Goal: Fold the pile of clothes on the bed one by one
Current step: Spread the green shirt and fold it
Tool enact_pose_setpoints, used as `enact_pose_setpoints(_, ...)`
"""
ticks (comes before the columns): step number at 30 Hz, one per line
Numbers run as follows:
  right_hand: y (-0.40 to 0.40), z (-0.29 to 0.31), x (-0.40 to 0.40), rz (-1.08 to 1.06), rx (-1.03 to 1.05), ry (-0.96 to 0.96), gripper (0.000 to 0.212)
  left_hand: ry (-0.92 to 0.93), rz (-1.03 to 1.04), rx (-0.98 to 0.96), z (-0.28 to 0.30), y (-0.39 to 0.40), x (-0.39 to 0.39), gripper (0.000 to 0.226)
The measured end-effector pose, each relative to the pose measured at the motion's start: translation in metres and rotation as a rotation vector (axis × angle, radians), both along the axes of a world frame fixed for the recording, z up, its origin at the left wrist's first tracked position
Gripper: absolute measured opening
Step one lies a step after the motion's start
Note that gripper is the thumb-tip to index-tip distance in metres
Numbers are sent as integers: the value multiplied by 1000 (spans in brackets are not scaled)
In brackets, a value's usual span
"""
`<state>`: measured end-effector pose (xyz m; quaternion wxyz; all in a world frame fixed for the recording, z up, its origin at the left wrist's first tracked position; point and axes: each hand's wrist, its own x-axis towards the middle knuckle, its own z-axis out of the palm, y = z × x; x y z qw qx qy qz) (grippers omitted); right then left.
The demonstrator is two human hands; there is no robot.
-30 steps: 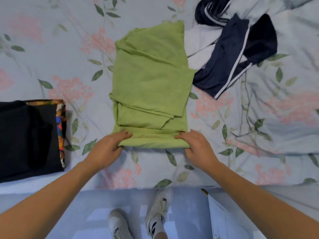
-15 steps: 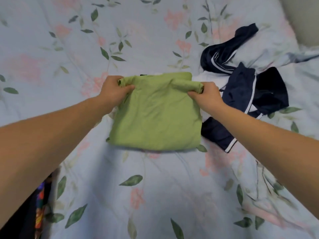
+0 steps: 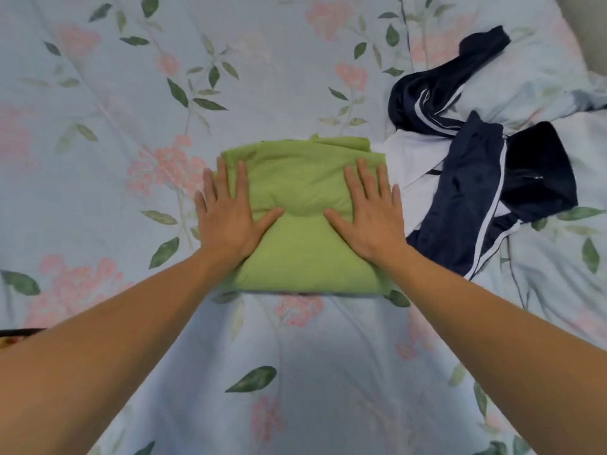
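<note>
Both the left hand (image 3: pixel 226 215) and right hand (image 3: pixel 368 211), having just released the doubled-over green shirt (image 3: pixel 302 224), press flat-fingered on it mid-bed, folding nearly done; navy clothes (image 3: pixel 476 178) wait at three o'clock.

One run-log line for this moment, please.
left hand: flat on green garment | right hand: flat on it | garment: folded | navy-and-white clothes: unfolded, right

Pale blue bedsheet (image 3: pixel 295 372) printed with pink flowers and green leaves, rumpled pillow (image 3: pixel 538 54) at far right corner
</note>
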<state>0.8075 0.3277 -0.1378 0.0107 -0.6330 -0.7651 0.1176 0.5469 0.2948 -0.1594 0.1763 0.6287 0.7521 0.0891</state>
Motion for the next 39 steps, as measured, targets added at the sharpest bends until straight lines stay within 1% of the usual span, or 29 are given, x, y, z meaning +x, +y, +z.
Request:
enact_pose_setpoints(1,0,4,2,-88,-6,34,91,-45,102,-5,5,1,-2,112)
enact_pose_setpoints(2,-7,6,3,-177,4,85,92,-82,165,12,8,-2,-5,113)
enact_pose_setpoints(4,-26,11,4,-315,16,222,89,-184,213,61,11,-11,-8,105)
enact_pose_setpoints(6,-41,14,4,-393,-68,346,89,-379,257,51,14,-21,-9,99)
enact_pose_setpoints(9,-42,19,2,-385,-156,415,94,-572,223,29,24,-30,-5,87)
enact_pose_setpoints(11,-41,24,-2,-333,-124,433,90,-690,170,6,31,-32,0,80)
enact_pose_setpoints(13,-46,29,-8,-277,-60,444,84,-753,150,-9,33,-36,2,77)
enact_pose_setpoints(16,-63,33,-14,-280,-112,516,84,-791,190,-21,31,-58,-3,75)
enact_pose_setpoints(20,-108,45,-18,-296,-251,653,88,-767,233,-45,48,-116,-14,80)
enact_pose_setpoints(24,-157,77,-42,-286,-310,721,85,-728,284,-39,85,-177,-34,81)
enact_pose_setpoints(28,-195,119,-79,-231,-347,798,84,-764,340,-3,129,-227,-68,77)
enact_pose_setpoints(32,-230,157,-134,-163,-358,872,86,-782,424,55,181,-278,-120,76)
enact_pose_setpoints(35,-258,182,-191,-105,-369,908,86,-757,469,90,220,-319,-173,76)
enact_pose_setpoints(39,-293,203,-276,-13,-366,932,86,-703,522,142,250,-363,-252,75)
